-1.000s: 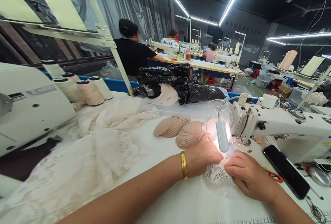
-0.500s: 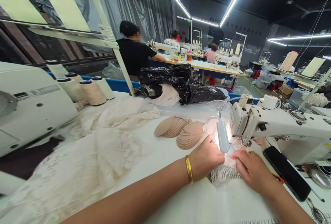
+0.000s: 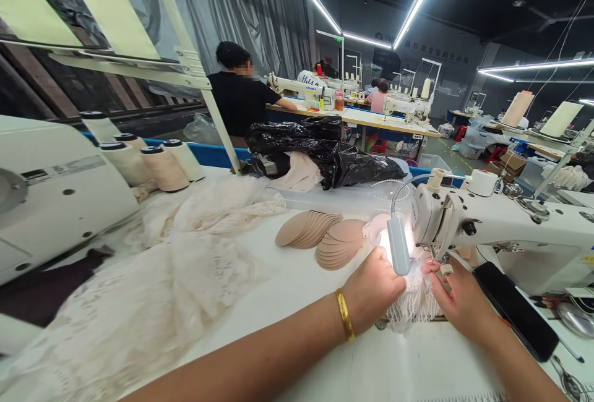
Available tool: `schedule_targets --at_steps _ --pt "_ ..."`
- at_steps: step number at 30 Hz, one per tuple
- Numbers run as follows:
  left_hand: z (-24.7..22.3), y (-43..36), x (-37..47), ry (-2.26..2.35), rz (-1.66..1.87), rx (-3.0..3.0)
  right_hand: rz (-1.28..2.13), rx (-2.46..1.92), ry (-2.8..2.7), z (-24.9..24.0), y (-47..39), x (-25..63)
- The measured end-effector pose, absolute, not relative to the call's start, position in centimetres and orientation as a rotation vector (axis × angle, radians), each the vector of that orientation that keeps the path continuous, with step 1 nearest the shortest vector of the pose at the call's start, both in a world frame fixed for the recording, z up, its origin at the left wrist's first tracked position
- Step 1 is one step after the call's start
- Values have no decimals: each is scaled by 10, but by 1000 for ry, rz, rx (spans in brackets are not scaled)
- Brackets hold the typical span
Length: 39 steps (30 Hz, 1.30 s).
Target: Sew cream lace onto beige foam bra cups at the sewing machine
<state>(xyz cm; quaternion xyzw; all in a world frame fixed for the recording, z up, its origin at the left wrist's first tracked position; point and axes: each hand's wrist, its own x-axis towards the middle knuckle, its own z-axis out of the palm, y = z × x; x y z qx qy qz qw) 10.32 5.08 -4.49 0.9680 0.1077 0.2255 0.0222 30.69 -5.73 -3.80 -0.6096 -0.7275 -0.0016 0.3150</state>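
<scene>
White fringed lace (image 3: pixel 413 304) lies under the needle area of a white sewing machine (image 3: pixel 505 216), its fringe hanging toward me. My left hand (image 3: pixel 377 287), with a gold bangle at the wrist, is closed on the lace's left side; the lamp head hides part of its grip. On the right, my right hand (image 3: pixel 459 297) has its fingertips drawn together at the lace, close beside the needle and presser foot. A small grey lamp (image 3: pixel 398 246) on a bent neck lights the spot. Fanned beige oval pads (image 3: pixel 342 243) lie beyond my left hand.
Sheer cream lace cloth (image 3: pixel 153 290) spreads across the table's left. Thread cones (image 3: pixel 167 167) stand by another machine (image 3: pixel 60 185). Black plastic bags (image 3: pixel 325 148) lie at the back edge. A phone (image 3: pixel 517 309) sits right of my hand. A person (image 3: pixel 236 93) sits ahead.
My right hand has moved up closer to the needle, its fingertips more drawn together. The lace and fringe have shifted slightly right. My left hand has barely moved.
</scene>
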Motion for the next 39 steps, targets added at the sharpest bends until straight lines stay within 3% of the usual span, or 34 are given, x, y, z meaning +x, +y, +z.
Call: schedule_targets --at_steps 6,12,16,20,24,33,39 --pt "-16 52 80 304 497 3061 -96 -1583 -1938 -39 -59 306" --pt "-2 33 81 609 302 3035 -103 -1383 -2155 -24 -68 291" --pt "6 26 82 380 292 2863 -49 -1226 -2312 -17 -72 280" --pt "6 26 70 339 175 2895 -164 -1441 -2378 -24 -67 282" --pt "0 22 67 477 269 3028 -282 -1597 -2341 -38 -60 292" --pt "-3 34 74 329 253 3065 -253 -1615 -2289 -41 -60 295" --pt "-25 44 77 302 532 3119 -165 -1547 -2275 -36 -59 292"
